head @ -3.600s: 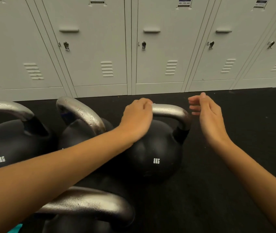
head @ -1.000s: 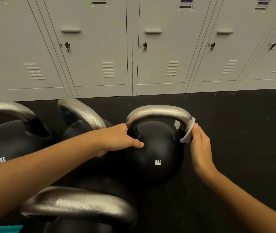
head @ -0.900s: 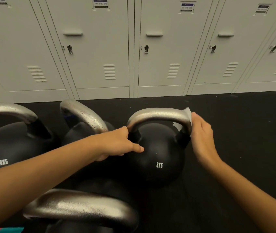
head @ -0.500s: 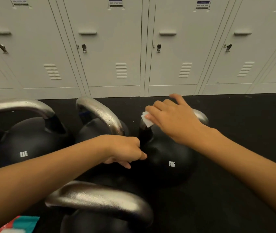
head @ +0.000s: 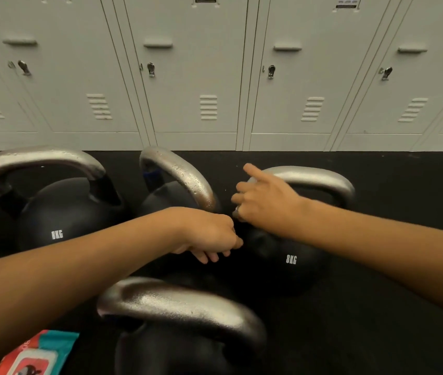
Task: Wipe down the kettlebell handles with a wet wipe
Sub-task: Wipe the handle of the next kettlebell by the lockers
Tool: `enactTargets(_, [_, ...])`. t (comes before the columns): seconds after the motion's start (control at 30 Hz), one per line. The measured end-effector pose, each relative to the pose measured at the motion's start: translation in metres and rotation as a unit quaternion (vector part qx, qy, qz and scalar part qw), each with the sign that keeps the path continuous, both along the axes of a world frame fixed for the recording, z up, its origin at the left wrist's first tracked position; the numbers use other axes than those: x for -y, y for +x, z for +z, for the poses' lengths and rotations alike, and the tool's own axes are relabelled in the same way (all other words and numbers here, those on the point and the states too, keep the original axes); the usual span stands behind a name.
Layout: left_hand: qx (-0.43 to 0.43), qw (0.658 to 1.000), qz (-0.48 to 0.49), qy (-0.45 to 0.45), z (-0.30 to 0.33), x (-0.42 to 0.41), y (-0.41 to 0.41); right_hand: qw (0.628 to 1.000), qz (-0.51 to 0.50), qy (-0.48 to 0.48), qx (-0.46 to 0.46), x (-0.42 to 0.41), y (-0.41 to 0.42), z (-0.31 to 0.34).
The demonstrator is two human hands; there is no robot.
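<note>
While right hand point(head: 265, 201) grips handle point(head: 315, 177), three kettlebells point(head: 60, 212) crowd left, lockers point(head: 193, 77) behind.

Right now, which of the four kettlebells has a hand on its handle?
The rightmost kettlebell: the right hand grips its handle's left end. The others' handles are untouched.

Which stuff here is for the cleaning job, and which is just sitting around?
For the job: four kettlebells, such as the right kettlebell under the right hand; left hand; wet wipe pack.
Just there: lockers; black floor.
</note>
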State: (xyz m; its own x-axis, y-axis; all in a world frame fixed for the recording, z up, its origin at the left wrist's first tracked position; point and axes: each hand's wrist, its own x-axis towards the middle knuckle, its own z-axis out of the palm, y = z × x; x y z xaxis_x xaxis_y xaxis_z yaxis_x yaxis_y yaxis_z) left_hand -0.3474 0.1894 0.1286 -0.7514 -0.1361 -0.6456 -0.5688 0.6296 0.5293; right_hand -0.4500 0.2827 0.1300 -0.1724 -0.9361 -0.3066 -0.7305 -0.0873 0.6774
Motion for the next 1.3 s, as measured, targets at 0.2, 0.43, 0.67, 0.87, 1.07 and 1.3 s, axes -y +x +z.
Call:
enactTargets(0.2, [0.002, 1.0, -0.021, 0.008, 0.0, 0.0, 0.0, 0.989, -0.098, -0.039, 0.101, 0.002, -0.012, 0.037])
enactTargets(0.43, [0.0, 0.999, -0.044, 0.03, 0.003, -0.002, 0.002, 0.999, -0.029, 0.014, -0.006, 0.024, 0.003, 0.018])
enactTargets(0.67, [-0.001, 0.998, -0.051, 0.026, 0.003, -0.006, 0.002, 0.999, -0.001, 0.001, 0.042, 0.012, -0.009, 0.026])
enactTargets(0.87, [-0.061, 0.998, -0.016, 0.017, -0.005, -0.007, -0.004, 0.973, -0.109, -0.107, 0.171, 0.002, -0.029, 0.04])
enactTargets(1.07, [-0.077, 0.996, 0.019, 0.036, -0.011, -0.009, -0.012, 0.863, -0.227, -0.24, 0.383, -0.038, -0.051, 0.042])
enactTargets(1.3, [-0.1, 0.988, 0.092, 0.067, -0.013, -0.015, -0.02, 0.658, -0.315, -0.416, 0.543, -0.12, -0.061, 0.013])
